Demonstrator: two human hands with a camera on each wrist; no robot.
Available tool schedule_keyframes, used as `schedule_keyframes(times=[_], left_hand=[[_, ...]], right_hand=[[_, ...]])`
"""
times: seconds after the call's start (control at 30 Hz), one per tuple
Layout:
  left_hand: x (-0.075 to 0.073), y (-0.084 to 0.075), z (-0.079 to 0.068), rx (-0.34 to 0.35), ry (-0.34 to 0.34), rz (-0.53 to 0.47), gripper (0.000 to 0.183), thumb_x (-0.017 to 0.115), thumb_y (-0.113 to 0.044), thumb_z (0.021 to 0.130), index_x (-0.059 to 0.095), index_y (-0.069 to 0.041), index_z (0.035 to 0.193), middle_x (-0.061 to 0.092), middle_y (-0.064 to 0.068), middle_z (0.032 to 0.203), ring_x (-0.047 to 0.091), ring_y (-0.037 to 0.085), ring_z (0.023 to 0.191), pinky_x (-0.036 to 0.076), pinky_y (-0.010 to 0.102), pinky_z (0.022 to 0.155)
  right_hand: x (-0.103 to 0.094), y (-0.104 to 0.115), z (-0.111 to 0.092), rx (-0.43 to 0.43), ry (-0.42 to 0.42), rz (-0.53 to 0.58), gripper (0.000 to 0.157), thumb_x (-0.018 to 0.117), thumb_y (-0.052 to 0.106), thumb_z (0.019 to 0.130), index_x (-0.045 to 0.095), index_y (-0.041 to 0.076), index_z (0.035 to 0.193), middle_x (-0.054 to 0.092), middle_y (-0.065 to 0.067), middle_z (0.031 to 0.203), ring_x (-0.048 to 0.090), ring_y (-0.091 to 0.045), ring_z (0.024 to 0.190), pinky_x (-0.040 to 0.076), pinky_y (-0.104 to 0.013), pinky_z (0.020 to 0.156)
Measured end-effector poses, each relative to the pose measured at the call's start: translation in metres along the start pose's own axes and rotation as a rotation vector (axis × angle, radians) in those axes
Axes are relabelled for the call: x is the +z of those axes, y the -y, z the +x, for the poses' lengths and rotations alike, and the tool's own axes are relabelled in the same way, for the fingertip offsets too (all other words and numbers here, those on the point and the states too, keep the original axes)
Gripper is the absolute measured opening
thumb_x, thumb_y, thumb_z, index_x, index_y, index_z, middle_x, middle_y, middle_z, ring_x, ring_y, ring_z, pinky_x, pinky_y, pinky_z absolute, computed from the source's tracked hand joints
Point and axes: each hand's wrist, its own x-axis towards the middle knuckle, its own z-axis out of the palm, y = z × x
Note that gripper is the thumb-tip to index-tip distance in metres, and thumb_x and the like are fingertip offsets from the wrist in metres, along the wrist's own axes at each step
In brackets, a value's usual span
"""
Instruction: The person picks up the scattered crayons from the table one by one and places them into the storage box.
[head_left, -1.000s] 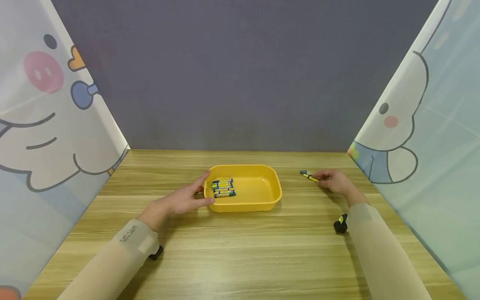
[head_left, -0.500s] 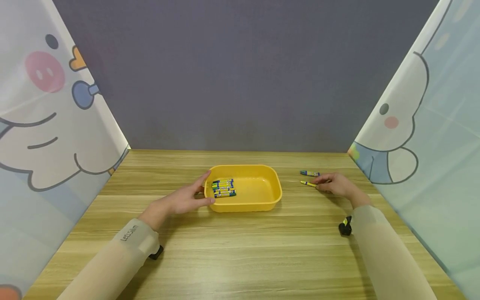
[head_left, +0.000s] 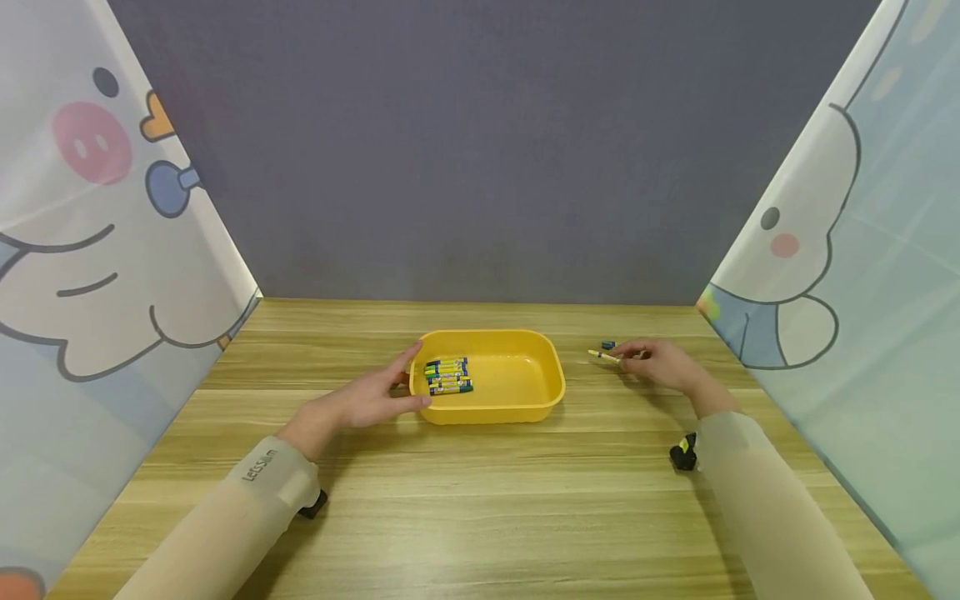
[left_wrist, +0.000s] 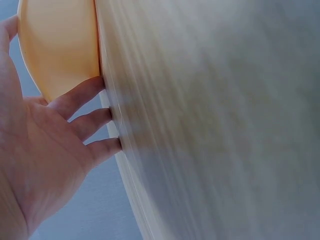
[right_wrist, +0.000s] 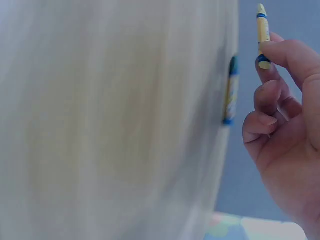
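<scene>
A yellow crayon (head_left: 602,356) is pinched between the thumb and fingers of my right hand (head_left: 664,367). It is lifted off the table, its pale yellow tip (right_wrist: 261,8) pointing away from the hand. A dark green crayon (right_wrist: 231,95) lies on the table close by, partly hidden by the right hand in the head view. My left hand (head_left: 367,402) touches the left end of a yellow plastic tray (head_left: 502,413), fingers spread and fairly straight, thumb at the front corner. Several crayons (head_left: 448,377) lie side by side in the tray's left part.
A wood-grain table (head_left: 480,508) carries everything. Behind it rises a dark grey panel (head_left: 480,167). Cartoon-printed curtains (head_left: 90,275) border both sides. A black wrist device (head_left: 683,452) hangs at the right sleeve.
My right hand first drew the yellow crayon slightly nearer, away from the green one, then lifted it and moved left toward the tray. The left hand and tray stayed put.
</scene>
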Motion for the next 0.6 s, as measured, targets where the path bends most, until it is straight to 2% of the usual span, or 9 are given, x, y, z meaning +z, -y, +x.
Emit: schedule_keyframes(times=[0.13, 0.33, 0.6], left_hand=[[0.0, 0.0, 0.0, 0.004, -0.003, 0.007, 0.11, 0.066, -0.07, 0.101, -0.001, -0.033, 0.179, 0.059, 0.019, 0.161, 0.056, 0.04, 0.15, 0.039, 0.065, 0.127], [0.0, 0.0, 0.001, 0.01, -0.005, 0.013, 0.11, 0.067, -0.07, 0.101, -0.001, -0.033, 0.179, 0.06, 0.019, 0.16, 0.057, 0.04, 0.149, 0.039, 0.065, 0.127], [0.0, 0.001, 0.001, 0.009, -0.006, 0.019, 0.109, 0.065, -0.071, 0.101, -0.002, -0.034, 0.178, 0.06, 0.021, 0.16, 0.057, 0.042, 0.149, 0.04, 0.066, 0.126]], right_hand=[[0.001, 0.022, 0.008, -0.055, -0.022, 0.031, 0.031, 0.071, 0.024, 0.109, 0.078, 0.014, 0.137, 0.075, -0.013, 0.124, 0.058, -0.02, 0.089, 0.051, -0.031, 0.075], [0.008, 0.064, 0.019, -0.108, -0.034, 0.066, 0.028, 0.071, 0.027, 0.109, 0.079, 0.022, 0.135, 0.072, -0.008, 0.118, 0.057, -0.019, 0.08, 0.049, -0.03, 0.065], [0.034, 0.118, 0.03, -0.196, 0.024, 0.124, 0.026, 0.072, 0.025, 0.108, 0.081, 0.024, 0.132, 0.072, -0.004, 0.116, 0.055, -0.019, 0.079, 0.047, -0.03, 0.067]])
